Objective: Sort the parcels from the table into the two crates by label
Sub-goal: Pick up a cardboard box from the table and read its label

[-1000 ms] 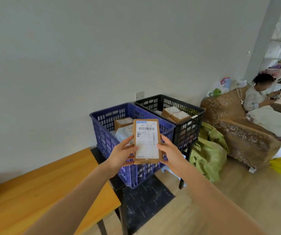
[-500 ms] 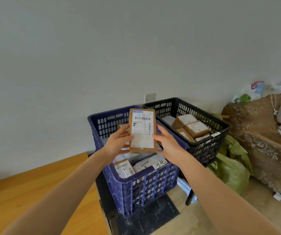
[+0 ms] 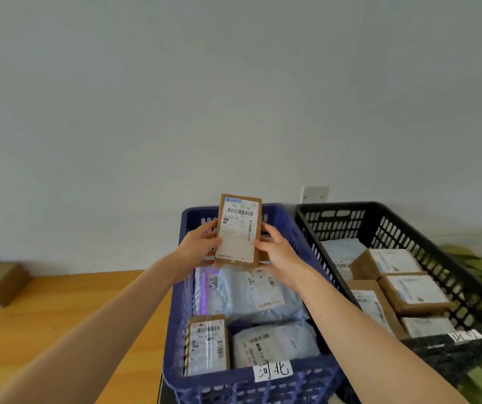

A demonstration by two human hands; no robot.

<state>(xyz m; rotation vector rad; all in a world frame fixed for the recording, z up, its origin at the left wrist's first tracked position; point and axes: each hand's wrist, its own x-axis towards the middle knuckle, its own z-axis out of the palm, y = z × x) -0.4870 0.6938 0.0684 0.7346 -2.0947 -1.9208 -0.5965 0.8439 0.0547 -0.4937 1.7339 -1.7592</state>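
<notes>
Both hands on one parcel. Left hand (image 3: 201,246) grips its left long edge, right hand (image 3: 277,252) its right long edge, fingers of each curled round behind it.

The brown parcel (image 3: 238,231) is held upright, label toward the camera, above the far half of the blue crate (image 3: 175,316) and clear of what lies in it.

Handling, as a judgement: flat cardboard, stiff, probably light. It should take an edge grip without buckling, and one hand at the middle of a long edge would likely carry it. Surface looks matt, so slip is unlikely. Nothing marks it fragile.

Writing on the parcel: white shipping label, blue logo strip at top, barcodes, a number that reads roughly "405 331 38", not certain. Small print too blurred.

On the blue crate's near wall, a paper tag (image 3: 273,370) handwritten 河北. Inside it: grey poly mailers (image 3: 251,290) and a small box (image 3: 207,344), number perhaps "766 102 002".

Right of the blue crate, touching or nearly so, a black crate (image 3: 379,220) with cardboard boxes (image 3: 408,290); its tag (image 3: 465,335) is unreadable.

Left of the blue crate, the wooden table (image 3: 59,330), with one more box (image 3: 0,282) at its far end.
</notes>
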